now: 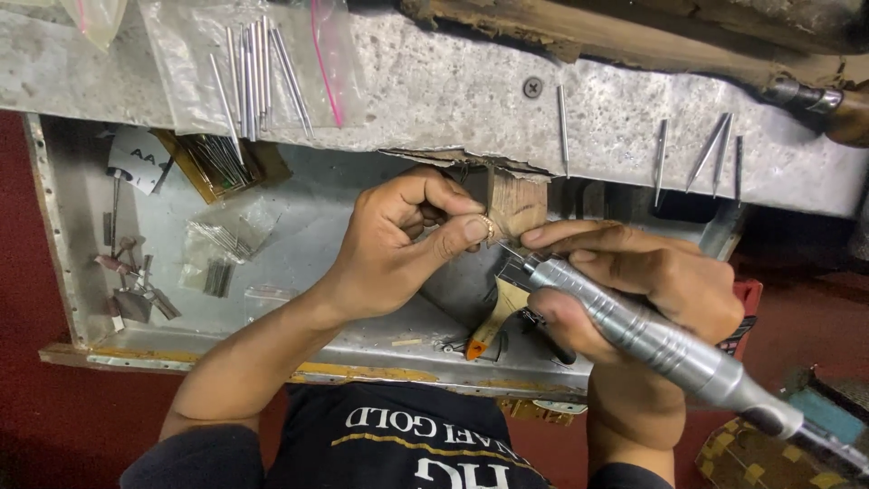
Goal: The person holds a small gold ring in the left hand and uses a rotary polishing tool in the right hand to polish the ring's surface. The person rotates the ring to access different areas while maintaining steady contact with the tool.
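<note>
We're looking down at a jeweller's surface [434, 100], and our left hand [398, 244] has thumb and forefinger pinched on a small gold ring [489, 227], braced against the wooden bench peg [518, 204] at the front edge. Our right hand [634, 290] wraps the silver rotary handpiece [652, 340], fingers curled tight round its barrel, the fine bit [509, 252] right beside the ring. The risk, we'd judge, is a slip: the bit sits so near our left fingertips that a skid could nick skin or scar the metal, and a loose pinch could drop the ring into the metal tray [299, 208] below. Loose steel burs [258, 72] lie along the surface's back edge, more burs [715, 149] toward its right. The tray's left corner holds mounted points [136, 281].
</note>
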